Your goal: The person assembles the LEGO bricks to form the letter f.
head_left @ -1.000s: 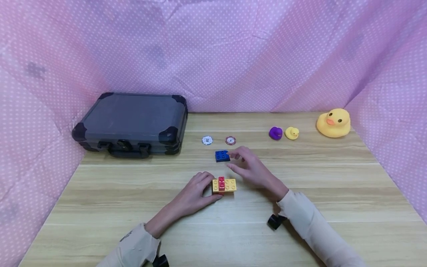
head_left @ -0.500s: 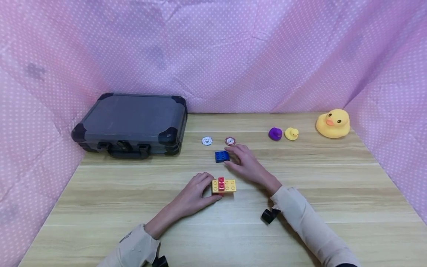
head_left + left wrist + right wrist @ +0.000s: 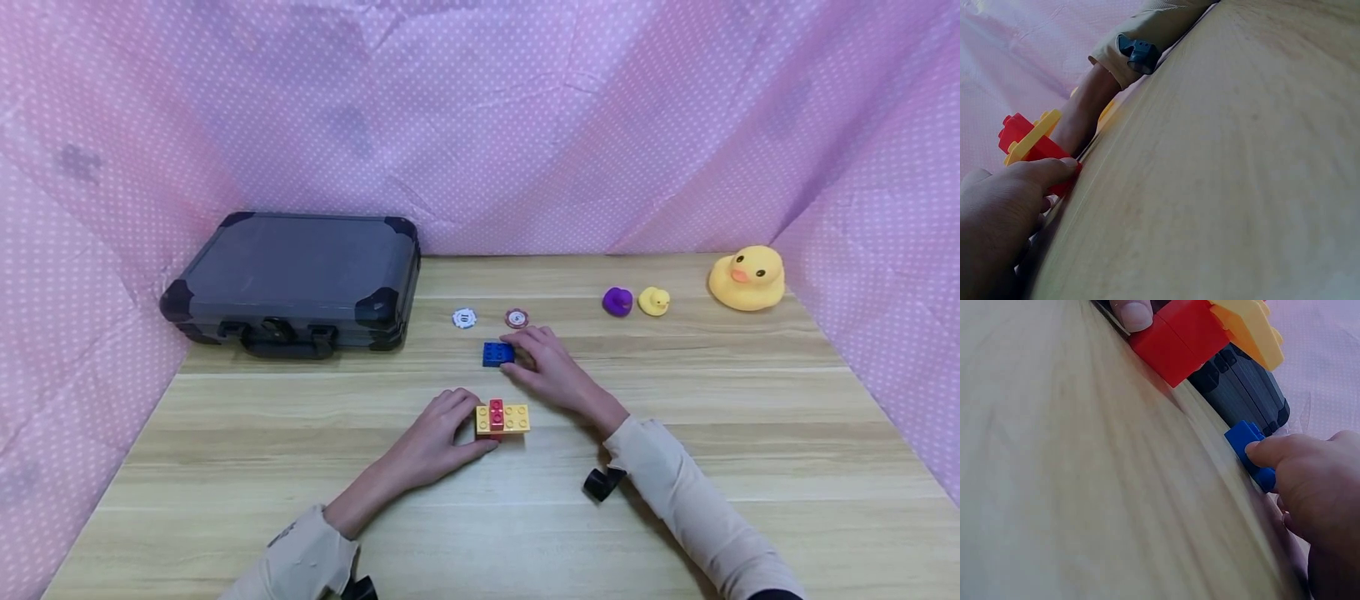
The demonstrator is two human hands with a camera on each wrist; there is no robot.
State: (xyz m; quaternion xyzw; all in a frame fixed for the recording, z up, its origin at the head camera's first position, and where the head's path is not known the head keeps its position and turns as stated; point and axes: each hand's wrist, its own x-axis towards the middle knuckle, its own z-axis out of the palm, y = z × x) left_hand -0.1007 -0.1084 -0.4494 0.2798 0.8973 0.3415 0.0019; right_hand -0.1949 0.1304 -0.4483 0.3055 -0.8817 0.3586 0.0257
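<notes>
A small stack of a yellow brick (image 3: 512, 419) and red bricks (image 3: 496, 412) stands on the wooden table (image 3: 750, 433). My left hand (image 3: 442, 433) grips its left side; the thumb presses the red base (image 3: 1054, 156). A blue brick (image 3: 496, 353) lies just behind the stack. My right hand (image 3: 543, 362) has its fingers curled round the blue brick's right side, a fingertip on its edge (image 3: 1254, 453). In the right wrist view the red and yellow stack (image 3: 1204, 331) sits at the top, with the left thumb beside it.
A dark case (image 3: 292, 279) lies at the back left. A white chip (image 3: 464, 318) and a red chip (image 3: 517, 317) lie behind the blue brick. A purple duck (image 3: 617, 302), small yellow duck (image 3: 653, 301) and large yellow duck (image 3: 747, 277) stand back right. Pink cloth walls surround the table.
My right hand has moved left and closed onto the blue brick from an open reach. The left hand and the stack have stayed put.
</notes>
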